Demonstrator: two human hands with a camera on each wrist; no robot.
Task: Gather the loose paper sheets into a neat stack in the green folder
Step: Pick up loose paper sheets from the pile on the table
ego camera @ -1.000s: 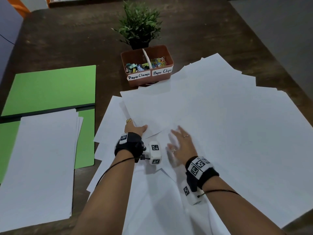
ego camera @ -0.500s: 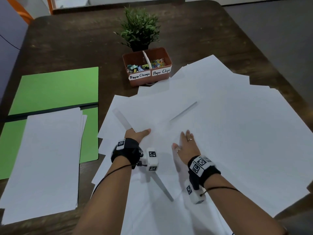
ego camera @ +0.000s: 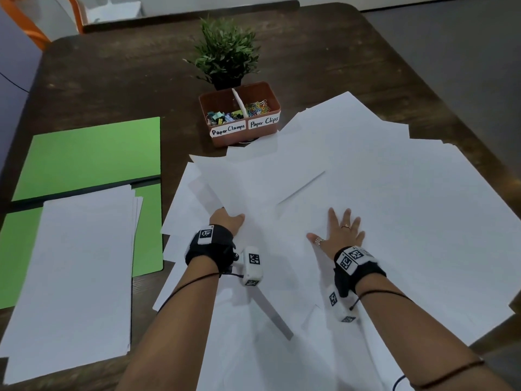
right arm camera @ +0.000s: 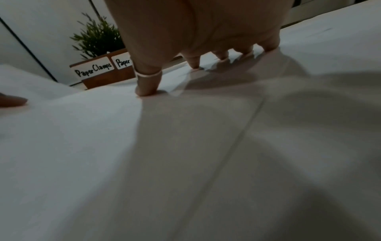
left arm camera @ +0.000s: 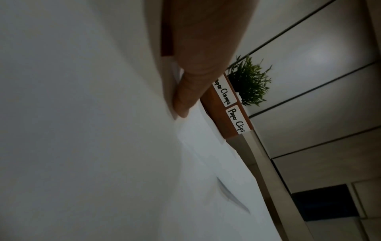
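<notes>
The green folder point(ego camera: 93, 156) lies open at the left, and a stack of white sheets point(ego camera: 79, 263) rests on its near half. Loose white sheets point(ego camera: 394, 207) fan across the middle and right of the table. My left hand point(ego camera: 228, 221) pinches the near left edge of one sheet point(ego camera: 253, 187), thumb on top and fingers hidden beneath. In the left wrist view the thumb point(left arm camera: 185, 97) presses that sheet point(left arm camera: 82, 130). My right hand point(ego camera: 339, 231) lies flat with fingers spread on the pile; its fingertips point(right arm camera: 148, 91) press the paper point(right arm camera: 185, 146).
A brown box point(ego camera: 241, 114) labelled Paper Clamps and Paper Clips stands behind the sheets, touching their far edge. A small potted plant point(ego camera: 225, 52) sits just beyond it. The dark wooden table point(ego camera: 112, 80) shows bare at the back. Paper overhangs the right table edge.
My hands have moved apart: the right slid to the right and spread flat, while the left pulled its pinched sheet slightly leftward, lifting that edge.
</notes>
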